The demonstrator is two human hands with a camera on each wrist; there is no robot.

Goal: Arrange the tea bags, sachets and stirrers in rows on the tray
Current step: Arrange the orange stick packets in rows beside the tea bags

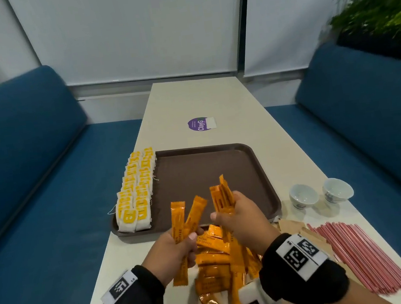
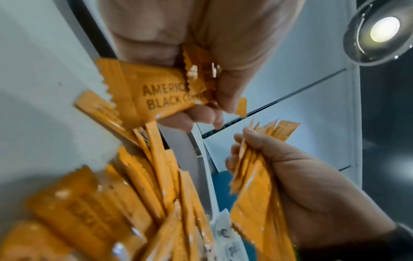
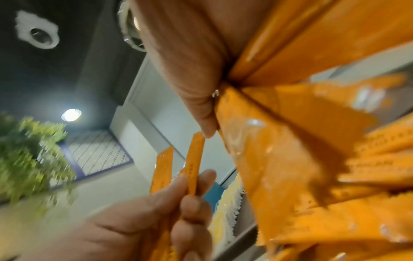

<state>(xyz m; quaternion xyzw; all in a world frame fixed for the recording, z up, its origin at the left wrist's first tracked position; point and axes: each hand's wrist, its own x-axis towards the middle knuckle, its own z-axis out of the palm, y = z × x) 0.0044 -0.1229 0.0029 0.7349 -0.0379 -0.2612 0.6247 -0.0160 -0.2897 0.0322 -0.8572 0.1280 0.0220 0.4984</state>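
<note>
Between the left hand's (image 1: 175, 249) fingers (image 1: 192, 236) sit two orange sachets (image 1: 182, 226), pinched low so their tops fan apart over the tray's near edge. Left wrist view shows the print on one, something like "black coffee", with fingers curled round it. Right hand (image 1: 240, 219) is doing the same with a thicker bunch (image 1: 221, 196), fingers wrapped tight round it, ends sticking up over the tray (image 1: 220, 159). Both hands are up in the air, close but not touching.

Under them on the table (image 1: 195, 97) is a messy pile of sachets (image 1: 217, 258), just short of the tray. Tea bags (image 1: 136, 190) already sit in two neat rows along the tray's left side, rest of the tray is bare brown. Red stirrers (image 1: 358, 251) lie in a loose bundle to the right of the pile, brown packets (image 1: 294, 227) beside them. Two small cups (image 1: 322, 192) stand right of the tray, and a purple sticker (image 1: 199, 124) is further up the table.
</note>
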